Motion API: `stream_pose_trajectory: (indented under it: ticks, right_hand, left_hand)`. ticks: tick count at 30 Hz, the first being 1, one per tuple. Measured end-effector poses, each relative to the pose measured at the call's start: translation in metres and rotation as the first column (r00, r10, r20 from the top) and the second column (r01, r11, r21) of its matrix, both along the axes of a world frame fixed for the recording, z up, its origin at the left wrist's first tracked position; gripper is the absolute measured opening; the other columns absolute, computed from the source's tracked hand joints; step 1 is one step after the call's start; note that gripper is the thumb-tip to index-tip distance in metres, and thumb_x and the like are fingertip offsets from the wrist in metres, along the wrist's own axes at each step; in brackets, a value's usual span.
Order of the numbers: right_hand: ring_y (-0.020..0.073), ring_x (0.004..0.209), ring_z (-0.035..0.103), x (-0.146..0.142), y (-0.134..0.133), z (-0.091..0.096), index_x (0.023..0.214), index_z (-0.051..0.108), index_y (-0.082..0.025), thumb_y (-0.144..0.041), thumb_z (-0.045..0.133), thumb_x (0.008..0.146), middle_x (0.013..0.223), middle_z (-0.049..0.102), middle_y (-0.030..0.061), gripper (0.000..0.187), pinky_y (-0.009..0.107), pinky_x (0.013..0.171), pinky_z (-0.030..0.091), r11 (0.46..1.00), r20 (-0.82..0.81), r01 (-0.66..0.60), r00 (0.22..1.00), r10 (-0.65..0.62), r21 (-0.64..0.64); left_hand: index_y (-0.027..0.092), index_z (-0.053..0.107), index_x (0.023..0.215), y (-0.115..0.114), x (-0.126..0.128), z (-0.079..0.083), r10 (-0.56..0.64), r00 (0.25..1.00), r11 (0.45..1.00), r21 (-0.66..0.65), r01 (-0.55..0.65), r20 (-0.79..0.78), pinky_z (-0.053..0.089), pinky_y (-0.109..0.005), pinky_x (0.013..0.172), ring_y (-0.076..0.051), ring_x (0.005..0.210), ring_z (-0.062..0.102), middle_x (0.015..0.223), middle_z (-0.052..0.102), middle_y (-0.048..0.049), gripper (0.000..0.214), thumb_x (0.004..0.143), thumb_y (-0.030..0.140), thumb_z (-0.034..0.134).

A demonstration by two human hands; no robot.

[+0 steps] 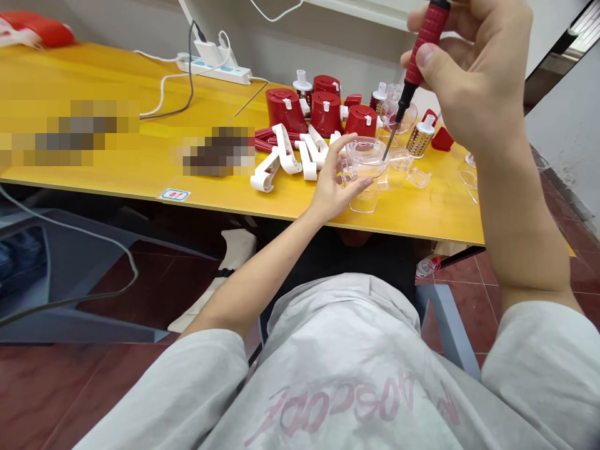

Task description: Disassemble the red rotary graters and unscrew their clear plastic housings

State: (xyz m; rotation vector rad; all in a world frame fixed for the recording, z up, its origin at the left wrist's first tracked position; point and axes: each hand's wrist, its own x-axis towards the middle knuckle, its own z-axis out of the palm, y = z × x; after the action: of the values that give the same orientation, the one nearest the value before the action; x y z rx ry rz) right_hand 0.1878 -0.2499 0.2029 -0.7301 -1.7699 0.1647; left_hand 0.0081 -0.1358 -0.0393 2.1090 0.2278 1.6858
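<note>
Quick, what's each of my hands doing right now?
Left hand: holding the clear plastic part.
Right hand: closed around the red-handled screwdriver, tip pointing down.

This looks to me like a small assembly workshop — a long yellow tabletop (pixel 152 164) with a white plastic power strip (pixel 240 75), tapered red plastic shells (pixel 285 114) and curved white plastic handles (pixel 287 150) clustered together, a red-and-black screwdriver (pixel 429 39) raised above — all over dark red floor tiles (pixel 42 394).

A flat yellow surface (pixel 152 159) is occupied by red tapered plastic housings (pixel 324 115), bent white plastic brackets (pixel 285 150), perforated metal drums (pixel 418 144) with white stems, and clear moulded plastic parts (pixel 419 179); toward its back, a white rectangular power strip (pixel 222 71) is placed.
</note>
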Motion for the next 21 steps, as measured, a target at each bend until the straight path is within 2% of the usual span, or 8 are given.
stream_pose_trajectory:
  ticks: [3,6,8,11,13,16,18,21]
  right_hand:
    - [0.0196,0.102,0.076,-0.0027,-0.0018,-0.0016,0.112,0.074,-0.035,-0.026,0.068,0.098,0.112,0.077,-0.0029,0.017,0.030,0.084,0.073,0.999,0.072,0.026,0.997,-0.028,0.031]
    - [0.0175,0.094,0.072,-0.0006,0.0011,-0.0016,0.110,0.078,-0.036,-0.033,0.082,0.091,0.118,0.077,-0.0052,0.020,0.025,0.083,0.068,0.988,0.145,0.083,0.984,-0.102,0.132]
    - [0.0187,0.102,0.074,0.0021,0.0031,-0.0011,0.116,0.080,-0.038,-0.026,0.081,0.086,0.123,0.079,-0.0067,0.032,0.026,0.088,0.069,0.992,0.153,0.060,0.985,-0.077,0.112]
    - [0.0228,0.125,0.077,0.0036,0.0027,-0.0012,0.125,0.080,-0.038,-0.016,0.069,0.088,0.136,0.078,-0.0064,0.044,0.033,0.096,0.074,0.993,0.093,-0.116,0.989,0.115,0.001]
    - [0.0239,0.130,0.076,0.0027,0.0009,-0.0018,0.125,0.080,-0.036,-0.017,0.066,0.093,0.134,0.078,-0.0040,0.039,0.035,0.096,0.074,0.988,0.068,-0.151,0.986,0.151,-0.001]
    - [0.0203,0.109,0.075,0.0017,-0.0003,-0.0020,0.121,0.082,-0.035,-0.030,0.076,0.100,0.124,0.079,-0.0028,0.022,0.028,0.090,0.070,0.996,0.136,0.022,0.990,-0.034,0.085]
    - [0.0183,0.101,0.072,0.0027,0.0002,-0.0012,0.117,0.083,-0.036,-0.026,0.085,0.091,0.122,0.078,-0.0048,0.027,0.024,0.084,0.067,0.988,0.146,0.087,0.984,-0.106,0.130]
    - [0.0211,0.117,0.071,0.0052,-0.0003,0.0003,0.120,0.081,-0.039,-0.014,0.078,0.079,0.129,0.076,-0.0068,0.048,0.026,0.084,0.070,0.995,0.058,-0.049,0.997,0.044,0.084]
  left_hand:
    - [0.046,0.029,0.175,-0.0011,0.0007,0.0004,0.009,1.000,1.000,0.007,-0.009,0.002,0.043,-0.063,0.136,-0.042,0.162,0.054,0.177,0.044,-0.0089,0.098,0.097,0.085,0.073]
    - [0.046,0.031,0.173,-0.0032,0.0013,0.0016,0.018,1.000,1.000,0.002,-0.018,0.014,0.046,-0.063,0.134,-0.041,0.160,0.056,0.175,0.046,-0.0088,0.096,0.097,0.084,0.074]
    - [0.046,0.032,0.173,-0.0041,0.0012,0.0025,0.018,1.000,1.000,0.001,-0.018,0.023,0.048,-0.063,0.133,-0.041,0.158,0.058,0.174,0.048,-0.0085,0.095,0.097,0.084,0.075]
    - [0.046,0.033,0.173,-0.0041,0.0006,0.0028,0.006,1.000,1.000,-0.003,-0.006,0.019,0.049,-0.063,0.131,-0.041,0.158,0.058,0.173,0.048,-0.0085,0.095,0.096,0.083,0.076]
    - [0.046,0.032,0.173,-0.0033,0.0002,0.0020,0.003,1.000,1.000,-0.006,-0.003,0.011,0.049,-0.064,0.131,-0.042,0.159,0.058,0.174,0.047,-0.0089,0.096,0.096,0.083,0.076]
    - [0.046,0.030,0.174,-0.0021,0.0007,0.0005,0.005,1.000,1.000,-0.005,-0.005,0.010,0.046,-0.065,0.134,-0.042,0.161,0.055,0.176,0.045,-0.0085,0.097,0.096,0.084,0.075]
    - [0.047,0.030,0.174,-0.0015,0.0014,0.0000,0.009,1.000,1.000,-0.002,-0.009,0.018,0.045,-0.065,0.135,-0.043,0.162,0.054,0.177,0.044,-0.0080,0.098,0.096,0.086,0.073]
    - [0.047,0.030,0.174,-0.0015,0.0017,0.0005,0.014,1.000,1.000,0.009,-0.014,0.020,0.047,-0.065,0.135,-0.042,0.161,0.055,0.176,0.046,-0.0082,0.098,0.096,0.087,0.072]
